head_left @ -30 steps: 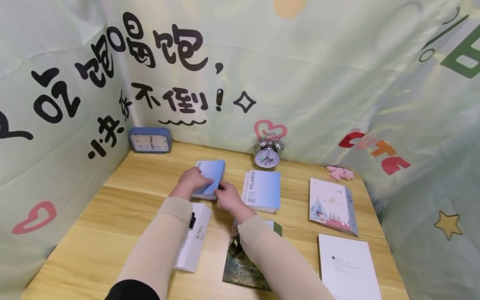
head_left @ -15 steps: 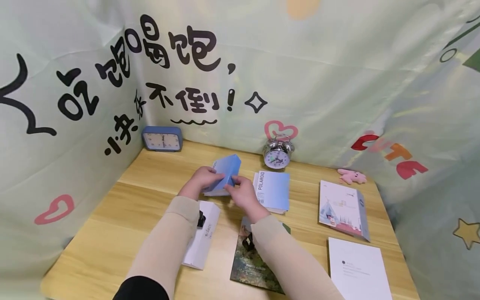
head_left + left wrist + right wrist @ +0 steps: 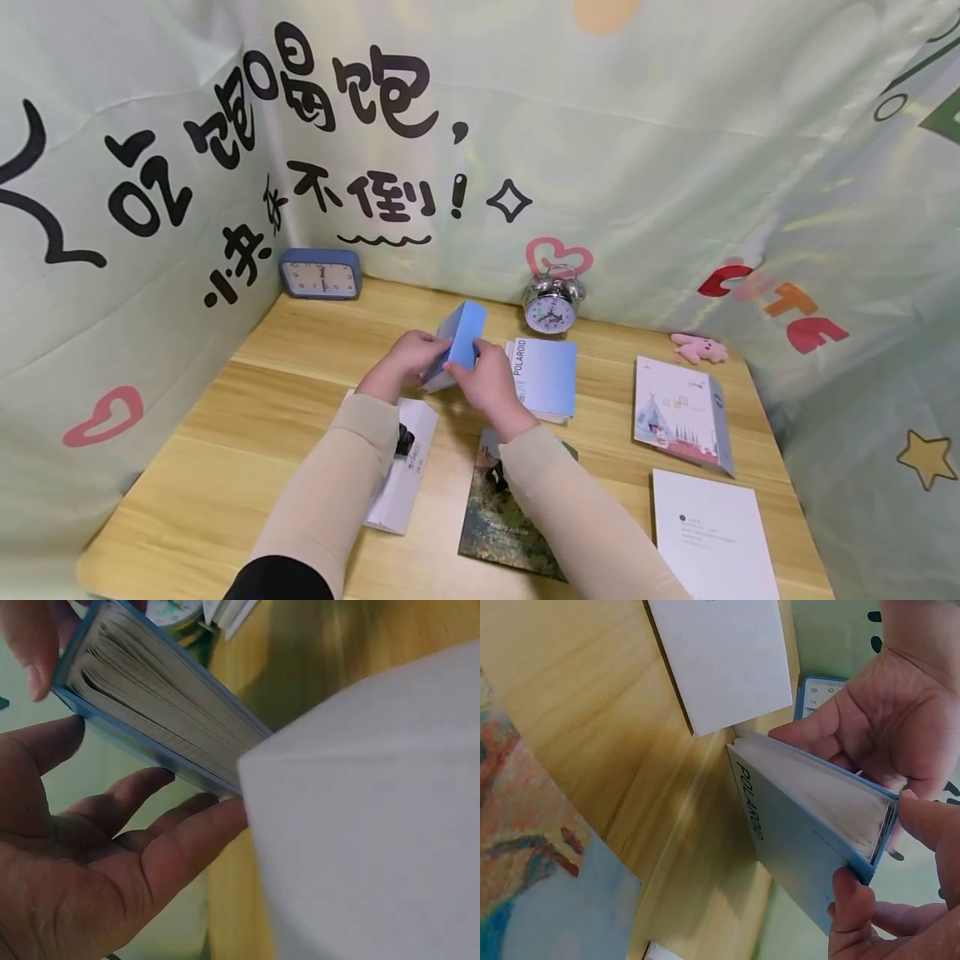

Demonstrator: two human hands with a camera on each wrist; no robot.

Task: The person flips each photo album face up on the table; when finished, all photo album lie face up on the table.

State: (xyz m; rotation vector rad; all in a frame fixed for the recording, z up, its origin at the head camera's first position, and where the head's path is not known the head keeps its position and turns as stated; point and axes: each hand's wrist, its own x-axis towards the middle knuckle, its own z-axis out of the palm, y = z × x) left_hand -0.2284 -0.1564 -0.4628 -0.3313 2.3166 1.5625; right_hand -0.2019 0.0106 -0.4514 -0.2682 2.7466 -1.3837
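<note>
A thick blue photo album marked POLAROID (image 3: 468,327) is held tilted above the table, its pale page edges toward me. My left hand (image 3: 408,360) holds it from the left; in the left wrist view the thumb and fingertips of that hand (image 3: 90,855) touch one cover. At the spine side my right hand (image 3: 491,385) pinches the album (image 3: 787,825) near a corner. A second POLAROID album (image 3: 547,379) lies flat just to the right. Below the hands are a white long box-like item (image 3: 405,487) and a dark photo album (image 3: 498,533), both partly covered by my sleeves.
At the back stand a blue clock (image 3: 321,275) and a silver twin-bell alarm clock (image 3: 551,312). A pink soft toy (image 3: 699,348), an illustrated book (image 3: 678,408) and a white book (image 3: 712,533) are on the right. Printed cloth (image 3: 675,167) walls the table.
Both hands have lifted the blue photo album and turned it so its spine now faces up and to the right. The view shifted slightly; the other things stayed put.
</note>
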